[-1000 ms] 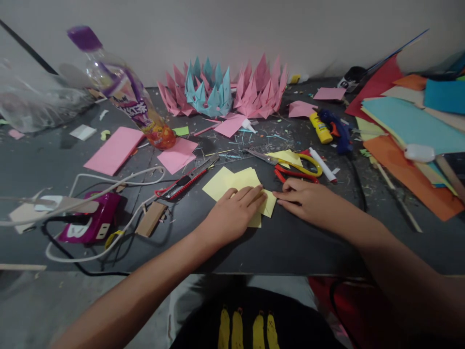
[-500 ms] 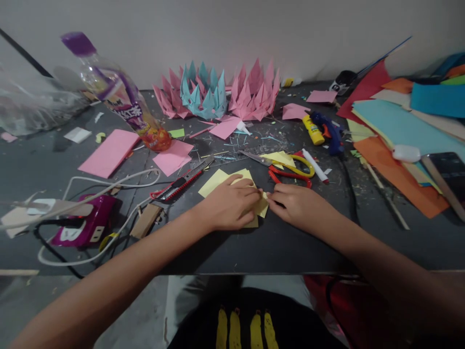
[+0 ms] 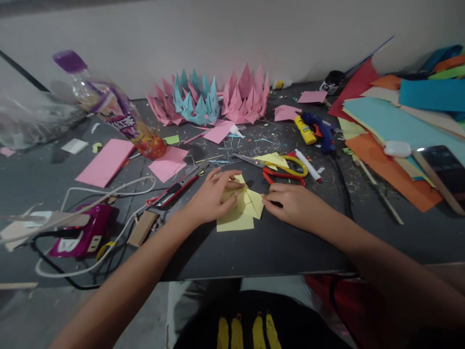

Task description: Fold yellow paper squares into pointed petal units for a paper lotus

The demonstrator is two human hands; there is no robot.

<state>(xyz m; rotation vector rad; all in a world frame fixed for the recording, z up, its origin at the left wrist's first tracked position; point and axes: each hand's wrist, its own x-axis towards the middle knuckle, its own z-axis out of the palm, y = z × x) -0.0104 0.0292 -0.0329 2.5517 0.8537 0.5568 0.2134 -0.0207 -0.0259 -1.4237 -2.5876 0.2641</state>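
Note:
A folded sheet of yellow paper [image 3: 252, 203] lies at the table's front middle, over another yellow sheet [image 3: 234, 224]. My left hand [image 3: 214, 196] rests on the left part of the paper, its fingers spread and covering that side. At the folded sheet's right corner, my right hand [image 3: 290, 201] has thumb and fingers closed on the edge. Just behind the right hand are scissors [image 3: 285, 170] with red and yellow handles, partly over more yellow paper. A red-and-black utility knife [image 3: 176, 188] lies to the left of my left hand.
Folded pink paper crowns [image 3: 246, 99] and a blue one [image 3: 196, 102] stand by the wall. A drink bottle [image 3: 116, 111] is at the back left, above a purple power adapter [image 3: 85, 230] with cables. A glue gun [image 3: 321, 131], glue stick [image 3: 305, 131] and coloured sheets [image 3: 385, 123] lie right.
My left hand has shifted left and spread its fingers, uncovering more of the folded yellow paper. My right hand stays at its right corner. The whole view has tilted slightly.

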